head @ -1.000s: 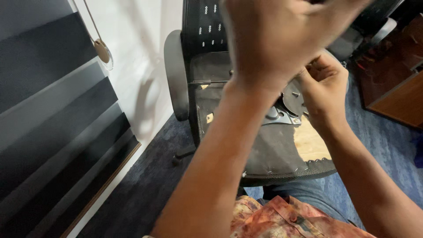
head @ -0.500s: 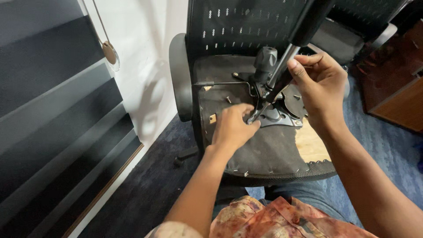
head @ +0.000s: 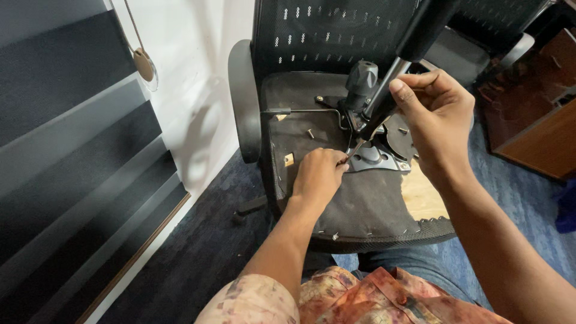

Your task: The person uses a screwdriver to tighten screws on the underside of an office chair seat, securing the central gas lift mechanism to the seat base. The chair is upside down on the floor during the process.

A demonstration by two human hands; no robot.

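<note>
The office chair lies tipped over, with the underside of its seat (head: 360,204) facing the camera: black fabric stapled round the rim, and a patch of bare pale plywood (head: 420,195) exposed on the right. In the middle of that underside sits the silvery metal mounting plate (head: 375,159) of the tilt mechanism, with the black gas-lift column (head: 414,42) rising from it toward the top of the picture and a grey ribbed knob (head: 360,75) just beside the column.

The left hand (head: 318,174) is clenched, fingertips pinching a thin dark metal tool or bolt (head: 355,147) at the near edge of the plate; which of the two it is cannot be told at this size. The right hand (head: 435,117) is closed in a grip round the lower end of the column, thumb and forefinger wrapped where it meets the mechanism.

To do this step well, the right hand should hold the column steady so the plate does not rock while the left works at the fastening. The slender piece wants to sit square to the plate rather than tilted, or it may slip out of its seat or cross-thread. A short, firm pinch close to the tip gives better control than a hold far back. Several loose screws (head: 310,133) lie on the black fabric near the plate; they are likely to roll if the seat is jolted, so movements should stay small and the chair should stay braced against the person's knees
</note>
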